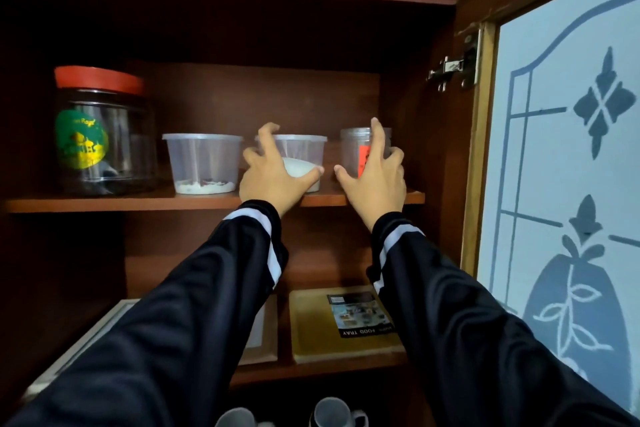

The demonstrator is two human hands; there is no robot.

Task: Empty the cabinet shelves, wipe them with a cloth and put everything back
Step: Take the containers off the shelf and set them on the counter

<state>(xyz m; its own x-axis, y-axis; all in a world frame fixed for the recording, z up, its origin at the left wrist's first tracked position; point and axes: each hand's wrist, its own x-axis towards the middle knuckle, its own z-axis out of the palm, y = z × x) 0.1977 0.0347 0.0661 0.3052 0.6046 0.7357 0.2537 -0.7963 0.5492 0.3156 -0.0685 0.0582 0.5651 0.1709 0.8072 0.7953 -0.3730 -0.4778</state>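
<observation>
Both hands reached onto the upper shelf [138, 202]. The left hand [273, 177] had its grip spread wide around a clear tub [304, 152] with something white inside. The right hand [375, 180] had its grip just as wide around a clear jar [353, 149] with an orange label. Left of the left grip stood a second tub [202, 163], then a red-lidded jar [100, 132].

Home kitchen: food-tub cupboard [214, 203], mugs [332, 412].
</observation>
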